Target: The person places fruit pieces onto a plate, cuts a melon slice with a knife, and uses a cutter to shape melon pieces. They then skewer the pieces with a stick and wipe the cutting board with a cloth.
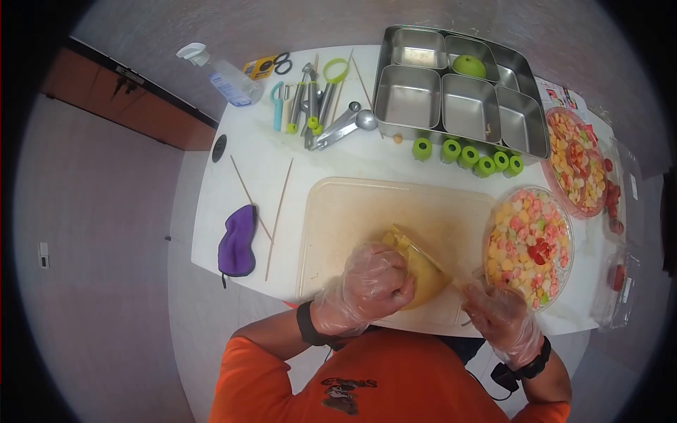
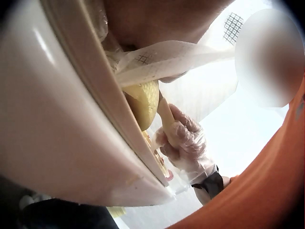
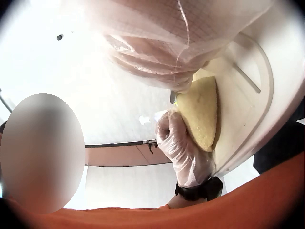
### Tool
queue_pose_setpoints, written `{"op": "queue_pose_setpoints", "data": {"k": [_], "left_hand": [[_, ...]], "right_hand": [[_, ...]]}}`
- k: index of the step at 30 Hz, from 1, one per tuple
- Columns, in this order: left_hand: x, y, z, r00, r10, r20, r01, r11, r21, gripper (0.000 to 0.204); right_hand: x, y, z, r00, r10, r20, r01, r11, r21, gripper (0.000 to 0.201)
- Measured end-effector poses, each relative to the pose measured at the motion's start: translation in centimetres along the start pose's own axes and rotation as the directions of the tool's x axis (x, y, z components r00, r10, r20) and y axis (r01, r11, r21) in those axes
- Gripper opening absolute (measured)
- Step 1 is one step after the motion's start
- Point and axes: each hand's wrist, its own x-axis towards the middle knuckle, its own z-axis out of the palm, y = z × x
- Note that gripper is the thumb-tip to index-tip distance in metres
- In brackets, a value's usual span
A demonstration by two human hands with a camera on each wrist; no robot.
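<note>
A large yellow piece of fruit point(image 1: 425, 280) lies on the cutting board point(image 1: 338, 211); it also shows in the left wrist view point(image 2: 147, 102) and the right wrist view point(image 3: 202, 112). The gloved left hand point(image 1: 371, 287) grips its left side with curled fingers, seen too in the right wrist view point(image 3: 180, 150). In the gloved right hand point(image 1: 499, 319) is a knife, its pale handle point(image 2: 166, 114) wrapped by the fingers in the left wrist view. The blade point(image 1: 427, 257) lies along the fruit's upper right edge, partly hidden; how deep it sits I cannot tell.
A bowl of cut fruit point(image 1: 525, 240) stands right of the board, a second point(image 1: 572, 151) behind it. Steel trays point(image 1: 407, 99), one with a green fruit point(image 1: 469, 66), and green cutters point(image 1: 450, 150) lie beyond. Tools point(image 1: 312, 106), a spray bottle point(image 1: 229, 79) and a purple pouch point(image 1: 238, 241) are leftward.
</note>
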Motion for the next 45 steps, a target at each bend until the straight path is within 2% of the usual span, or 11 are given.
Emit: {"op": "queue_pose_setpoints", "data": {"k": [5,8,11,18,24,26,28,29,31,34,45], "left_hand": [[0.2,0.1,0.0,1.0,0.006,0.005,-0.006,1.0,-0.006,0.023],[0.1,0.0,0.0,1.0,0.007,0.01,-0.007,1.0,-0.016,0.023],[0.2,0.1,0.0,1.0,0.012,0.001,-0.012,1.0,-0.011,0.023],[0.1,0.2,0.2,1.0,0.021,-0.018,-0.021,1.0,-0.009,0.027],[0.1,0.7,0.0,0.999,0.028,-0.019,-0.028,0.999,0.022,0.027],[0.0,1.0,-0.4,0.999,0.04,-0.007,-0.04,0.999,0.017,0.028],[-0.1,2.0,-1.3,0.982,0.016,0.187,-0.006,0.999,-0.053,0.033],[0.0,2.8,-1.6,0.981,0.018,0.195,-0.007,0.998,-0.057,0.033],[0.5,4.7,-2.2,0.896,-0.128,0.425,0.108,0.992,0.071,0.053],[0.8,5.9,-2.8,0.833,-0.151,0.532,0.107,0.988,0.114,0.067],[0.8,5.9,-3.2,0.772,-0.168,0.612,0.13,0.986,0.107,0.074]], "right_hand": [[0.5,0.7,-0.8,0.995,-0.031,0.096,0.038,0.997,-0.069,0.045],[1.7,0.2,-0.7,0.999,0.002,0.035,-0.002,1.0,0.011,0.038],[1.9,0.5,-1.2,0.997,-0.03,0.07,0.037,0.995,-0.09,0.038],[2.6,0.6,-1.3,0.996,-0.074,0.057,0.076,0.996,-0.044,0.039],[1.1,-1.0,-0.9,1.0,0.003,0.012,-0.003,0.999,-0.04,0.04],[0.1,-2.0,-1.4,0.994,0.051,0.097,-0.041,0.994,-0.098,0.044],[-1.4,-2.6,-0.9,0.994,0.073,0.08,-0.065,0.993,-0.1,0.045],[-2.0,-2.9,-0.7,0.993,0.096,0.068,-0.088,0.991,-0.103,0.046],[-2.5,-4.3,-0.5,0.99,0.132,0.052,-0.127,0.988,-0.083,0.047],[-3.1,-4.5,-0.3,0.986,0.163,0.034,-0.161,0.985,-0.068,0.049],[-3.2,-2.6,0.1,1.0,-0.013,0.006,0.013,0.989,-0.148,0.047]]}}
